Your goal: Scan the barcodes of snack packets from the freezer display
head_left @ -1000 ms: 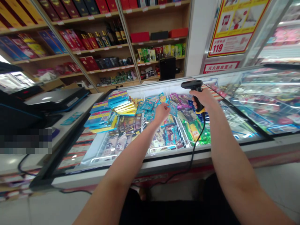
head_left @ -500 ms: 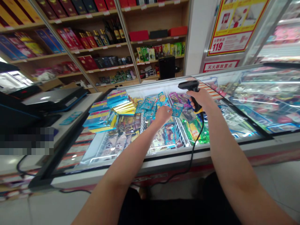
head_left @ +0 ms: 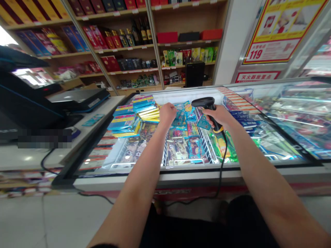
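Observation:
My right hand (head_left: 221, 117) is closed round the handle of a black barcode scanner (head_left: 204, 102), held over the open chest freezer (head_left: 196, 174). A teal packet (head_left: 204, 122) lies just below the scanner, against my right fingers. My left hand (head_left: 167, 113) reaches further back into the freezer, its fingers curled down at a heap of teal packets (head_left: 181, 115); what it grips is hidden behind the hand. Baskets of wrapped ice creams (head_left: 181, 146) lie under both arms.
The scanner's black cable (head_left: 221, 162) hangs over the freezer's front rim. Stacked blue and yellow boxes (head_left: 134, 117) fill the freezer's left side. A glass lid (head_left: 284, 113) covers its right side. A till screen (head_left: 26, 100) stands on the left counter; stocked shelves (head_left: 124, 51) are behind.
My left hand held a teal packet beside the scanner; it has now moved back and left to the heap of packets. The packet now sits by my right hand. The view shifted left.

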Demonstrator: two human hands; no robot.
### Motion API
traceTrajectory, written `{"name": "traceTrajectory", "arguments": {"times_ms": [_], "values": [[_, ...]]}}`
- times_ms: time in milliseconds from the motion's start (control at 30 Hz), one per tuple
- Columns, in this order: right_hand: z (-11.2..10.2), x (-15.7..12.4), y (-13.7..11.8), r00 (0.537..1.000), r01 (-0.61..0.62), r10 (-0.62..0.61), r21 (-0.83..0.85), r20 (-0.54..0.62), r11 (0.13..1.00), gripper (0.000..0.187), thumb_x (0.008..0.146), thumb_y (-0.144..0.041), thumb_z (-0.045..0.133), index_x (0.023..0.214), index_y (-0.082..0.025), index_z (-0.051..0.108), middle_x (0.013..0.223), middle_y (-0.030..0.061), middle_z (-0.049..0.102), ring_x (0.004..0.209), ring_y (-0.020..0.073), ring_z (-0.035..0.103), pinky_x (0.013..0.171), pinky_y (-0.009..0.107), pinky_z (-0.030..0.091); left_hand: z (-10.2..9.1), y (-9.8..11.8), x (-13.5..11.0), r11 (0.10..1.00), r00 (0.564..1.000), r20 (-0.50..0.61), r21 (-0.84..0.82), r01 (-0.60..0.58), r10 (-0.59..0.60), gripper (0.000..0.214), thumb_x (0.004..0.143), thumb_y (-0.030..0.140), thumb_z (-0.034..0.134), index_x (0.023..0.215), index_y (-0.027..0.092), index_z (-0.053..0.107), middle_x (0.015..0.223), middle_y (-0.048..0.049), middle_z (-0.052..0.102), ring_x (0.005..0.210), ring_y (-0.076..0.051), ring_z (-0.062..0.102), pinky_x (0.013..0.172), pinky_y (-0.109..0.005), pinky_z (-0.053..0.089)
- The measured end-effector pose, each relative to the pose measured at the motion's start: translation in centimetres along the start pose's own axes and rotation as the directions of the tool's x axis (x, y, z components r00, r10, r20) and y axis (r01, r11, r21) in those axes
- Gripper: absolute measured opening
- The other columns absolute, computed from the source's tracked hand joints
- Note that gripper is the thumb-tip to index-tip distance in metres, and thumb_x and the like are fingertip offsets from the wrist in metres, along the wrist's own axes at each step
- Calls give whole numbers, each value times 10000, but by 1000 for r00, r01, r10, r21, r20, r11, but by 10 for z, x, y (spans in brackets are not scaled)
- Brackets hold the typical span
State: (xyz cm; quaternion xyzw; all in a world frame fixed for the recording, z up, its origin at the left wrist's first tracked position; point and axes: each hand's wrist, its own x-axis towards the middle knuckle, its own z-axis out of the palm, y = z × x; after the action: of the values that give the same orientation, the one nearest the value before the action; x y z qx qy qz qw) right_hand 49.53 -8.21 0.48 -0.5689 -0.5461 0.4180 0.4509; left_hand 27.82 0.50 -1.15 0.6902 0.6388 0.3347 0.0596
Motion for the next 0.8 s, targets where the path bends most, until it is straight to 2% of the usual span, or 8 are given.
{"name": "traceTrajectory", "arguments": {"times_ms": [133,333,433,600,700,800], "values": [[16,-1,4,994,44,-43,-8,97,999,227,793,-281,706,784,-209,491,529,-27,536,369,100,459,332,226,371,-6,-17,2,996,999,33,87,27,-30,184,830,293,608,917,179,724,967,-116,736,1017,-250,649,864,-290,466],[27,-1,10,983,29,-15,-71,184,997,323,785,-369,746,755,-218,462,490,-33,518,356,105,453,332,234,378,-8,-13,-7,978,990,100,193,80,-100,322,752,448,736,873,153,689,1026,-188,705,1058,-332,642,879,-365,481],[27,-2,10,980,39,-23,-73,198,997,297,807,-358,719,763,-218,461,481,-38,516,349,106,451,337,234,376,-8,-12,-8,978,985,121,184,101,-124,330,731,457,754,864,161,690,1042,-181,707,1054,-336,651,863,-374,492],[25,-3,10,977,53,-38,-69,209,996,269,814,-334,700,760,-214,466,486,-46,507,342,99,444,337,231,367,-7,-17,0,994,984,152,64,84,-93,149,781,306,649,780,179,727,877,-107,741,939,-258,686,794,-301,499],[22,-3,12,974,78,-57,-86,218,993,266,817,-359,697,781,-210,479,502,-38,533,340,97,445,339,231,365,-5,-20,5,994,991,110,-65,90,-82,187,782,243,583,810,174,755,783,-69,734,858,-225,690,757,-278,498],[20,-3,13,974,93,-65,-120,217,988,266,819,-372,697,815,-206,488,500,-37,546,333,98,447,342,229,361,-2,-23,8,976,992,77,-186,115,-102,234,777,251,566,849,154,766,719,-49,717,791,-208,686,714,-267,504]]}}
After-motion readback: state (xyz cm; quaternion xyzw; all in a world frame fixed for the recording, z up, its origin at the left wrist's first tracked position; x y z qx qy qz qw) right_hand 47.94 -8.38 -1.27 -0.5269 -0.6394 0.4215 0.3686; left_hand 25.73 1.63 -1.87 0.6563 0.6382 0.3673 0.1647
